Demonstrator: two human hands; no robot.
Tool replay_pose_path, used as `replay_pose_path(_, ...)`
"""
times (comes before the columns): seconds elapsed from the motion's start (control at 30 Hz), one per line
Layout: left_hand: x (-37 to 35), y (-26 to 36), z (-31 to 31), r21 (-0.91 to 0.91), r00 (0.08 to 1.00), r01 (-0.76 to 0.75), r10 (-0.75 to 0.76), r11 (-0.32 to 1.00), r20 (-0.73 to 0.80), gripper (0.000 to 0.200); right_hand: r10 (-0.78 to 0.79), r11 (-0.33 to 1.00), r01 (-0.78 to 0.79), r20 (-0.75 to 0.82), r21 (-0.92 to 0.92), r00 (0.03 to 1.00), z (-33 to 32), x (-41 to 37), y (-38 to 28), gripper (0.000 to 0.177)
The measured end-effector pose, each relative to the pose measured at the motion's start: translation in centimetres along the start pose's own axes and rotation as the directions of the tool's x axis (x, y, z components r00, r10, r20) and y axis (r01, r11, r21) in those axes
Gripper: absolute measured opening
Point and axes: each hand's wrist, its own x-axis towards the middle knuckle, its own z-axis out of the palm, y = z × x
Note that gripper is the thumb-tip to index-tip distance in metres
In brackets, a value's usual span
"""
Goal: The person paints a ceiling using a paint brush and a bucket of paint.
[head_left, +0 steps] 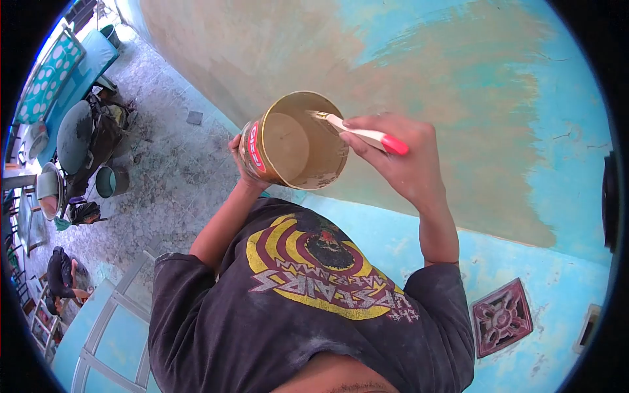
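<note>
Head view: the right hand (401, 162) is closed tight on a brush (367, 135) with a white and red handle. The brush tip is inside the paint can (295, 141). The left hand (238, 159) grips the tipped can, up by the blue and tan wall (458, 78).

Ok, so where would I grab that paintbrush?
Grab the paintbrush by its white handle near the red end, coming from the right, outside the can. The bristle end is poking into the tilted can's open mouth, so only the handle sticks out clear; the right hand pinches it there.
</note>
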Motion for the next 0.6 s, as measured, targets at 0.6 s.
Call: replay_pose_path(0.6,2.5,0.4,-0.8,0.050,0.996,0.037,-0.033,0.998,-0.084,0.076,0.083,0.995,-0.091,-0.171,-0.043,0.982,0.6,-3.7,3.7,0.014)
